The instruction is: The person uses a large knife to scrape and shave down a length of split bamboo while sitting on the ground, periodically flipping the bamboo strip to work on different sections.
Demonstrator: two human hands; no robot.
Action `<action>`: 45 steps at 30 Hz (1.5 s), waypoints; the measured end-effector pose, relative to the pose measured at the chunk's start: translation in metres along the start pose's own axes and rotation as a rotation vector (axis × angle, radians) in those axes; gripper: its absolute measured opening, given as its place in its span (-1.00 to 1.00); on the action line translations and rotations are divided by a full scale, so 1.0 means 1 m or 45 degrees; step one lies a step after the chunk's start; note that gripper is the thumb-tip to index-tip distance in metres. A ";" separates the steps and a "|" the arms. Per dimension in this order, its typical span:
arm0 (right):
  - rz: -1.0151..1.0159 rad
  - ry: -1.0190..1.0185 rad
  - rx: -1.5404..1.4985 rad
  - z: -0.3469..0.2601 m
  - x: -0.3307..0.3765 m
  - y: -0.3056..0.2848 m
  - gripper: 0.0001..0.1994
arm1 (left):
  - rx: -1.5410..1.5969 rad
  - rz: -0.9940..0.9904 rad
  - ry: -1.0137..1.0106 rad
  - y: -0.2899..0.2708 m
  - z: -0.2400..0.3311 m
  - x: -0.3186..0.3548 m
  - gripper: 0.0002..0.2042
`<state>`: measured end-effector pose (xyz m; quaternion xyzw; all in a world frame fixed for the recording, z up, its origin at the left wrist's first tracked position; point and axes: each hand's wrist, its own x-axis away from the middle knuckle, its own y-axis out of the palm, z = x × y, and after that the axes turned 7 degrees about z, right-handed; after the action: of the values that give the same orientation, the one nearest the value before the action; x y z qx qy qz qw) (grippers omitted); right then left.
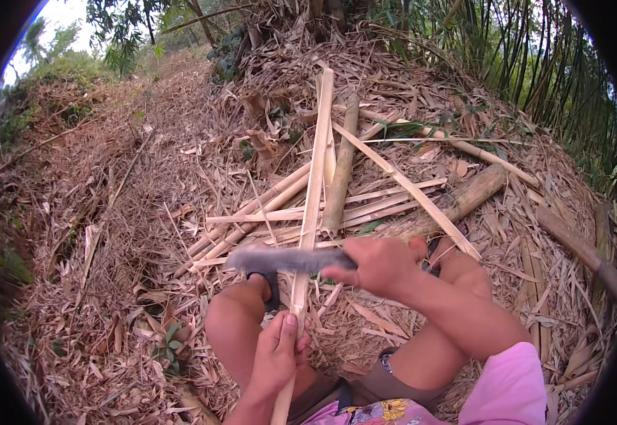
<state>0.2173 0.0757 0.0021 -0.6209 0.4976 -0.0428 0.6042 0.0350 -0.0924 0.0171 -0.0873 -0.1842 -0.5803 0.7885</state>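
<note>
My left hand is closed around the lower part of a long, pale split bamboo strip. The strip runs from near my lap up and away between my knees, its far end above the litter. In my right hand is the handle end of a machete with a dark, broad blade, slightly blurred. The blade points left and lies across the strip in this view, a little beyond my left hand; whether it touches the strip I cannot tell. My right fingers wrap round the handle, which they mostly hide.
Several split bamboo strips and a bamboo pole lie crossed ahead. A thick log lies beyond my right foot, and another pole lies farther right. My bent knees flank the strip. Dry leaves cover the slope; bamboo stands at the back.
</note>
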 end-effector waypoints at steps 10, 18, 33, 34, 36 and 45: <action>0.095 0.852 -0.504 0.061 -0.043 0.010 -0.21 | 0.017 -0.054 -0.007 -0.023 0.006 -0.003 -0.67; -0.206 0.889 -1.216 -0.023 -0.016 0.025 -0.46 | 0.345 -0.223 -0.079 -0.018 0.010 -0.030 -0.64; -0.162 1.098 -1.305 -0.009 -0.009 0.048 -0.73 | 0.099 -0.026 0.054 0.010 0.005 -0.017 -0.67; -0.131 1.119 -1.276 -0.008 -0.008 0.053 -0.75 | -0.017 -0.076 0.154 0.010 0.006 0.000 -0.69; -0.076 1.177 -1.272 -0.006 -0.009 0.054 -0.75 | -0.241 -0.184 0.347 0.003 0.008 0.045 -0.72; -0.003 1.478 -1.429 -0.011 -0.018 0.048 -0.74 | -0.736 -0.316 0.187 -0.004 -0.029 0.099 -0.77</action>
<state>0.1739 0.0911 -0.0230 -0.7111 0.6787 -0.1029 -0.1524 0.0621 -0.1915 0.0289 -0.2424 0.0366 -0.7052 0.6653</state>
